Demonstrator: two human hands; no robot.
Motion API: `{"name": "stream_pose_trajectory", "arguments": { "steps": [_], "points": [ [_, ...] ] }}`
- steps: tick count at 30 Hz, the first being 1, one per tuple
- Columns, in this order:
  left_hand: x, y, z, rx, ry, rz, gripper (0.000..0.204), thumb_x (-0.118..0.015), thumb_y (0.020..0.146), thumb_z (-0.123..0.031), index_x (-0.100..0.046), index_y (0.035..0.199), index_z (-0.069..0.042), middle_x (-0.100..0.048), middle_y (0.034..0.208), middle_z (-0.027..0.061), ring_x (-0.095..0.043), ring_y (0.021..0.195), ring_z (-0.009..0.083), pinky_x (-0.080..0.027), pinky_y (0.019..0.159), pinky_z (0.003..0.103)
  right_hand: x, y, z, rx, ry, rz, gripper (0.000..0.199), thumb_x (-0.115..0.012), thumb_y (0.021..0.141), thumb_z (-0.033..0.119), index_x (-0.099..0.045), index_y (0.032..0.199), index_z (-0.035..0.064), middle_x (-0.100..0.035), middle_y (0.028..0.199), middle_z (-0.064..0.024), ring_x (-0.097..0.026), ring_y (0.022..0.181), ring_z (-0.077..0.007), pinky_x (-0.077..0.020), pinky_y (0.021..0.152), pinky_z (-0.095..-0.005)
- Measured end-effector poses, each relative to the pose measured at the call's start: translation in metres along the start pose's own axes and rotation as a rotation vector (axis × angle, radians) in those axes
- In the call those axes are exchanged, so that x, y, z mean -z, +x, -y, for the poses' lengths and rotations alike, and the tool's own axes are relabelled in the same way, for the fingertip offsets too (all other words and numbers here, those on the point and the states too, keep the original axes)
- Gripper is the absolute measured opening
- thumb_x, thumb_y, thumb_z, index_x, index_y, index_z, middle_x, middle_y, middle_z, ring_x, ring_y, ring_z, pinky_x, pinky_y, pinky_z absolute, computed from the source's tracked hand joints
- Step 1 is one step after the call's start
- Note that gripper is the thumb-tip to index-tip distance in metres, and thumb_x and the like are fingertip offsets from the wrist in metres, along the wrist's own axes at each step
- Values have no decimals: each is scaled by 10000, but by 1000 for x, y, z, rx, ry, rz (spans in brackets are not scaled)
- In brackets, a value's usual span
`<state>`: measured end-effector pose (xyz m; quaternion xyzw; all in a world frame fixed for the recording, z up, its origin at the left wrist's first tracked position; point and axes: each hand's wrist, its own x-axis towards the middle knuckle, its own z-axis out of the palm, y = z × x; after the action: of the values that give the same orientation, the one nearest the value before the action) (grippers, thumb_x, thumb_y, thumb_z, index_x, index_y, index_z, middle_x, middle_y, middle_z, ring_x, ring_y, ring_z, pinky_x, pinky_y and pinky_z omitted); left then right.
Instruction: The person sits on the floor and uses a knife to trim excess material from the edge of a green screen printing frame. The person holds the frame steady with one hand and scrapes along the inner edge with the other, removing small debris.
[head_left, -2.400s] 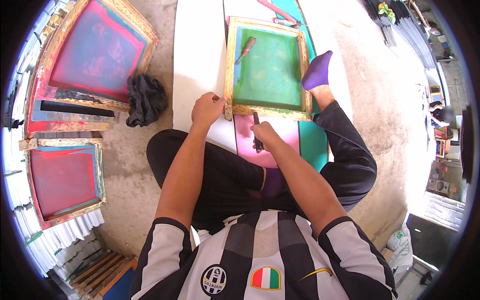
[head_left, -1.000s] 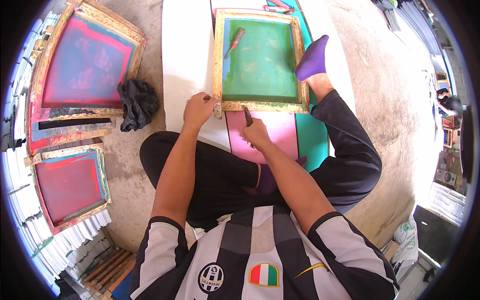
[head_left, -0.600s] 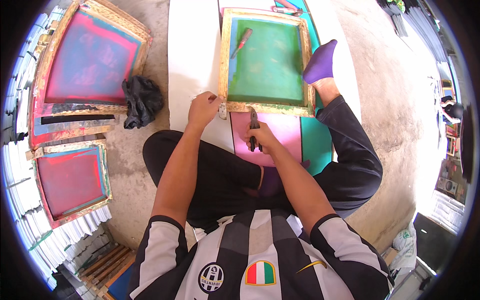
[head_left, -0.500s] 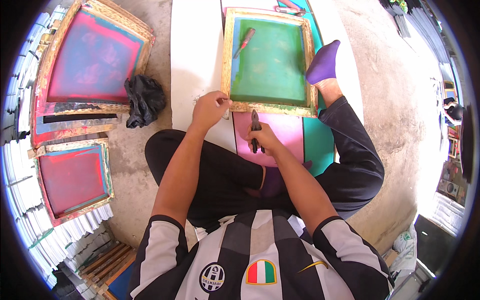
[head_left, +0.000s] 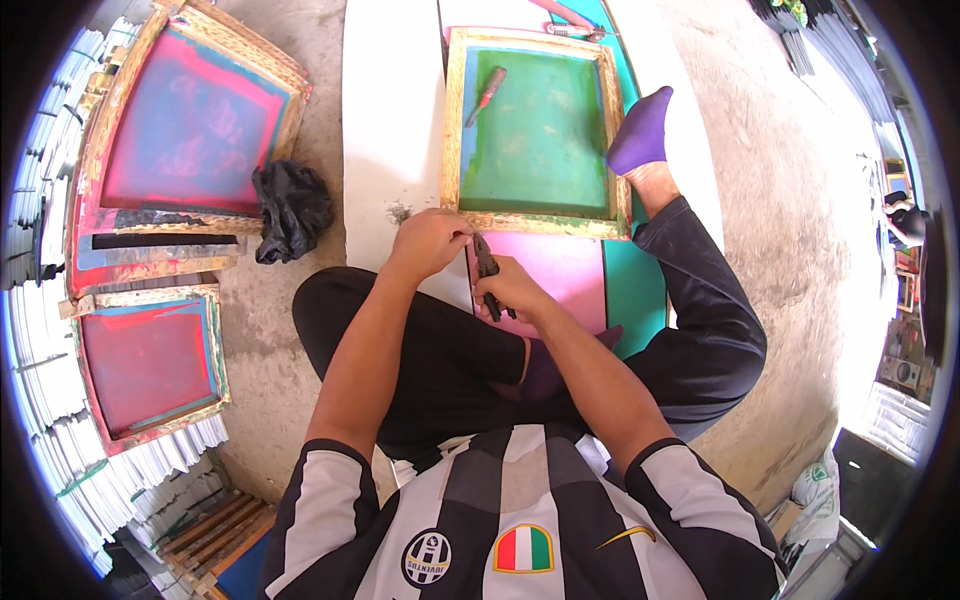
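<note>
A screen-printing frame (head_left: 535,222) with a wooden rim and green mesh lies flat before me. By its near left corner, my left hand (head_left: 430,243) is closed in a pinch; whatever sits between the fingertips is too small to make out. My right hand (head_left: 512,288) grips black-handled pliers (head_left: 487,262), their jaws pointing up at the left fingertips, just below the near rim. A screwdriver (head_left: 487,96) with a red and dark handle rests on the green mesh. Small dark bits (head_left: 398,212) are scattered on the white board beside my left hand.
Pink (head_left: 550,275) and teal (head_left: 638,290) panels lie under the frame. A utility knife (head_left: 574,30) is past its far edge. My purple-socked foot (head_left: 640,135) is against its right side. At left are a crumpled black bag (head_left: 290,210) and red-blue screen frames (head_left: 185,120).
My right hand has brought the pliers left and slightly down, tilting them toward my left fingertips. My left hand has lowered a little, uncovering more of the dark bits on the board.
</note>
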<state>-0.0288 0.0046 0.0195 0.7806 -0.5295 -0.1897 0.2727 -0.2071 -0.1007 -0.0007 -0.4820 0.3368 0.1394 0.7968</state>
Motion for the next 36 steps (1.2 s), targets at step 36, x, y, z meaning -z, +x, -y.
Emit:
{"name": "stream_pose_trajectory", "arguments": {
  "steps": [36],
  "points": [
    [22, 6, 21, 723, 41, 73, 454, -769, 865, -498, -820, 985, -63, -781, 956, 174, -755, 920, 342, -575, 810, 461, 52, 19, 47, -359, -464, -232, 339, -617, 976, 194, -534, 1106, -107, -631, 794, -212, -678, 589, -314, -515, 448, -496]
  ]
}}
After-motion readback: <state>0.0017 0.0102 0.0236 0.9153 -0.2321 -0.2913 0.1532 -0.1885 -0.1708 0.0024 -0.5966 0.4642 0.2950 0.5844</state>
